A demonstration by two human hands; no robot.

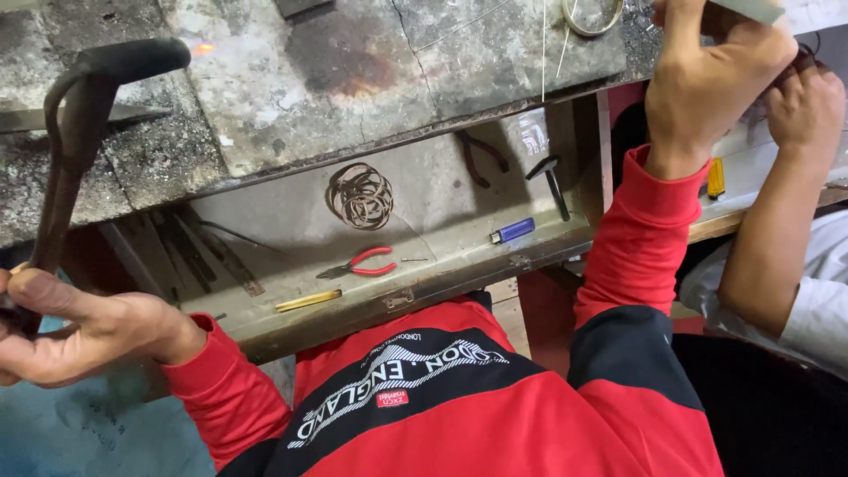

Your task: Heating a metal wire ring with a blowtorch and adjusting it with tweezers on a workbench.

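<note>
Mid-heating: left hand (75, 331) clenched on dark bent metal blowpipe (84, 115), flame at eleven o'clock; right hand (715, 75) pinching flat grey strip (751, 9). Likely needs steady aim next.

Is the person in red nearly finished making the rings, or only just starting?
Somewhere in the middle, it seems. Done: a bunch of thin wire rings lies in the open drawer. In hand: the left hand grips a dark hose torch with a small flame at its tip, and the right hand holds a flat piece over the bench. Left: one ring waits on the bench.
</note>
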